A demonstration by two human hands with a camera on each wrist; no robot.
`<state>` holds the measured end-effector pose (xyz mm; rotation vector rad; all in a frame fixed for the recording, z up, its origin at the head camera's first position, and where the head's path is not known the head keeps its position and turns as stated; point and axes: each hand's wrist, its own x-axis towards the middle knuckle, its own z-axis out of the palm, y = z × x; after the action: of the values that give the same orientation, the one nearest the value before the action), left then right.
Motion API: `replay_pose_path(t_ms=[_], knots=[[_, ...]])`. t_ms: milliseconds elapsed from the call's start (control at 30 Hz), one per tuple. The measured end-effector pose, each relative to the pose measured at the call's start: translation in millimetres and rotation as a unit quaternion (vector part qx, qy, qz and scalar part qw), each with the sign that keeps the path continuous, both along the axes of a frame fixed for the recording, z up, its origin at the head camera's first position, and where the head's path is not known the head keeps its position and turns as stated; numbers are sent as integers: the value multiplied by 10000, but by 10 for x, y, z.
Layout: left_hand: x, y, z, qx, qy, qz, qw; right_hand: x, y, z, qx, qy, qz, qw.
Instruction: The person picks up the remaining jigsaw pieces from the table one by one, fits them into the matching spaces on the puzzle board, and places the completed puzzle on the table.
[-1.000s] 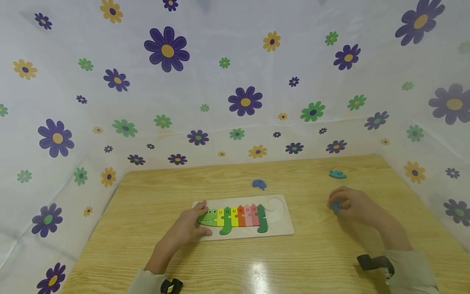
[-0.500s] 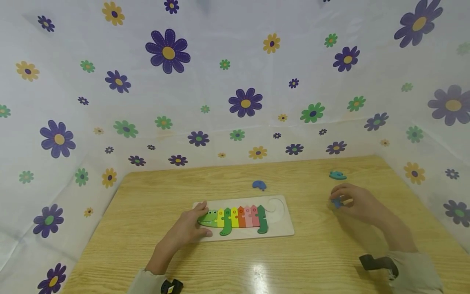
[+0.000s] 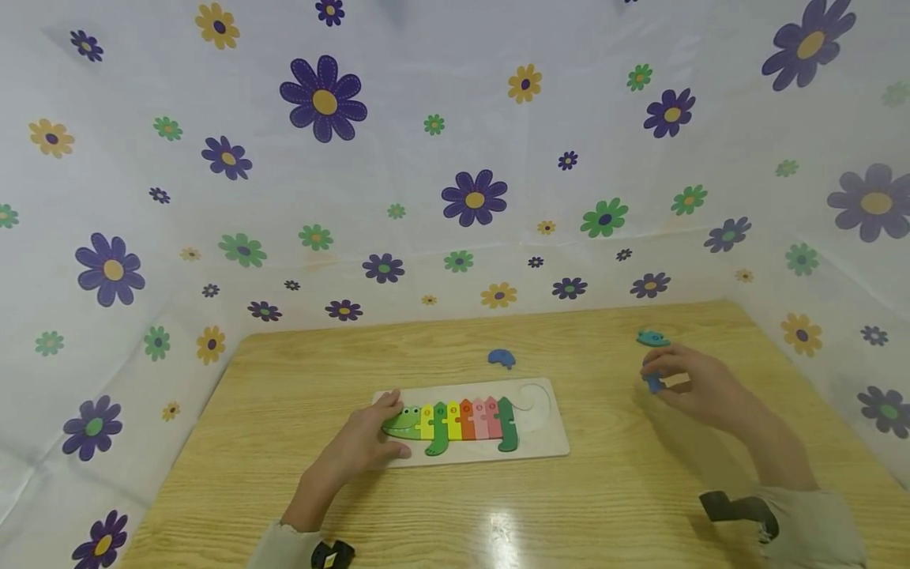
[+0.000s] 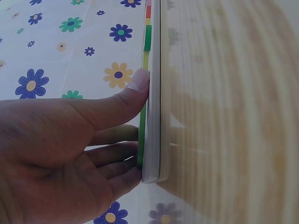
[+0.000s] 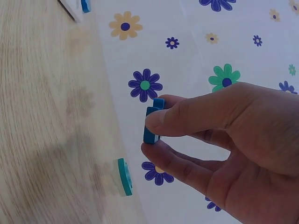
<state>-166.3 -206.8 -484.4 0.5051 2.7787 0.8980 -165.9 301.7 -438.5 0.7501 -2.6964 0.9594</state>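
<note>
A pale wooden crocodile puzzle board [image 3: 543,438] lies on the table, carrying a green head and a row of coloured numbered pieces. Across its left end rests my left hand [image 3: 366,438]; in the left wrist view the thumb [image 4: 140,80] and fingertips touch the board's face. My right hand [image 3: 700,389] pinches a small blue puzzle piece [image 5: 150,126] between thumb and fingers, above the table on the right. Just beyond that hand lies a teal puzzle piece [image 3: 650,337]. A blue curved puzzle piece [image 3: 502,358] lies behind the board. At the board's right end a curled tail outline shows.
The wood-grain table [image 3: 426,514] is enclosed at the back and sides by a white cloth [image 3: 398,158] with printed flowers. Black straps with devices sit near both sleeves [image 3: 810,521].
My right hand has moved slightly away from me toward the teal piece, turning the blue puzzle piece in its fingers. My left hand and the board have stayed in place.
</note>
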Motion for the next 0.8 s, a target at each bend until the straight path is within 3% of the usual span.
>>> replay_pose_path(t_ms=[367, 800], knots=[[1, -3, 5, -7, 54, -23, 10000, 18, -17, 33, -158, 402, -153, 9989], [0, -2, 0, -23, 9, -3, 10000, 21, -31, 90, -152, 461, -159, 9987]])
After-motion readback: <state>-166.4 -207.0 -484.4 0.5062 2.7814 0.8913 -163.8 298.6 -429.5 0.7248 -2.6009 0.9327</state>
